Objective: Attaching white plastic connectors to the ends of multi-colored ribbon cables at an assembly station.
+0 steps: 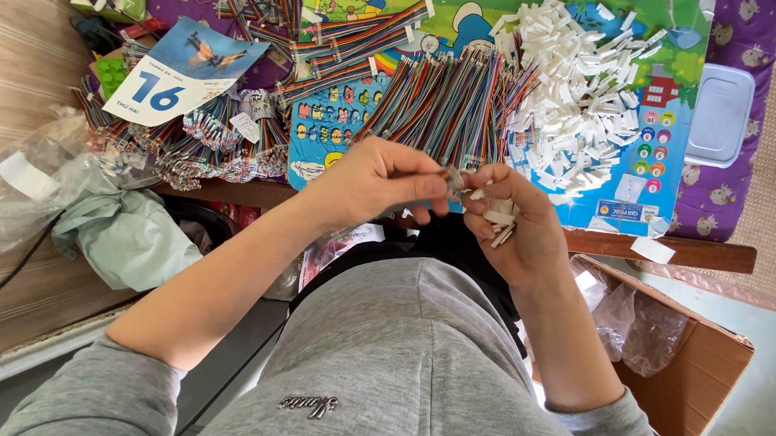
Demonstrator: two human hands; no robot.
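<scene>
My left hand [377, 180] pinches the end of a short multicoloured ribbon cable [450, 176] just above the near edge of a low table [705, 253]. My right hand [512, 217] meets it from the right, its fingers closed on several small white plastic connectors [499, 217], one held up against the cable's end. Behind the hands lies a pile of the same rainbow cables [452, 102] on a colourful cartoon mat [638, 182]. To the right of that spreads a heap of white connectors [576, 95].
Bundled finished cables [206, 142] and a calendar page [179, 74] lie at the table's left. A crumpled plastic bag [31, 182] sits on the floor left, an open cardboard box [694, 376] lower right, and a clear plastic lid [719, 116] at the far right.
</scene>
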